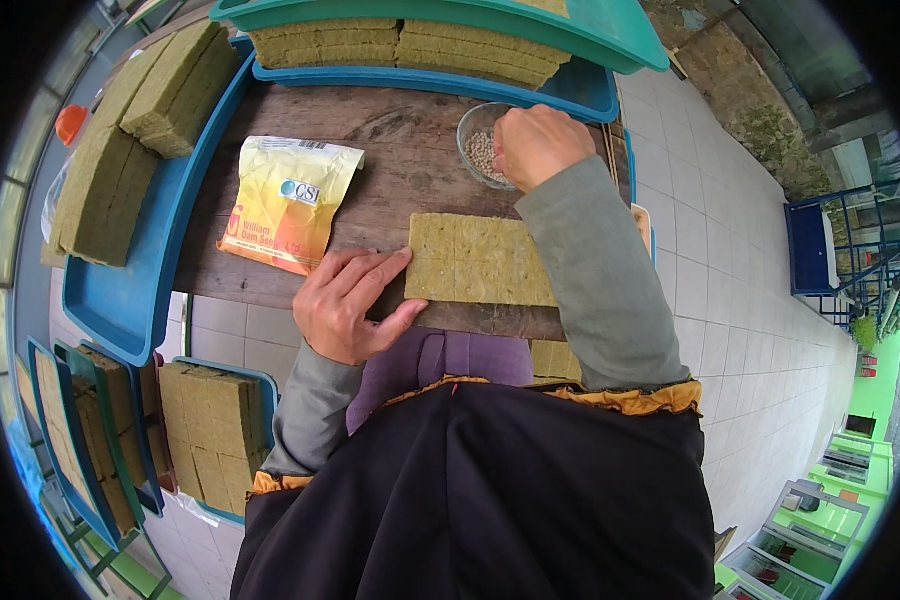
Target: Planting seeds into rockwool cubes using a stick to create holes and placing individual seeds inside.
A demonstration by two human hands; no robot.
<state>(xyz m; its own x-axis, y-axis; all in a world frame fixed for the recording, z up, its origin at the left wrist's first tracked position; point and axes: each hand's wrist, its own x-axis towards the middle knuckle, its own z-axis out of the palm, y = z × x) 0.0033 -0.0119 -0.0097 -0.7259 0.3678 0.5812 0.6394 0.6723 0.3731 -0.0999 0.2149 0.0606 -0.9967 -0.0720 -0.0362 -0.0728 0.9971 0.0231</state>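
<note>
A yellowish-green slab of growing medium [480,259], scored into squares with small holes, some with pale specks, lies flat near the front edge of the wooden table. My left hand [356,300] rests at the slab's left end, thumb and fingertip against it, fingers apart. My right hand [544,146] reaches over the right side of a clear glass bowl [461,139] of small pale pellet-like seeds [481,156]; its fingertips are hidden in the bowl, so what they hold is not visible. A yellow and white William Dam Seeds packet [289,202] lies left of the slab.
Blue trays [187,225] with stacked slabs [172,90] border the wooden table [307,112] at left and back. A green tray [607,34] sits over the back one. More slabs in trays [210,427] stand at lower left. Thin sticks [611,150] lie at the right edge.
</note>
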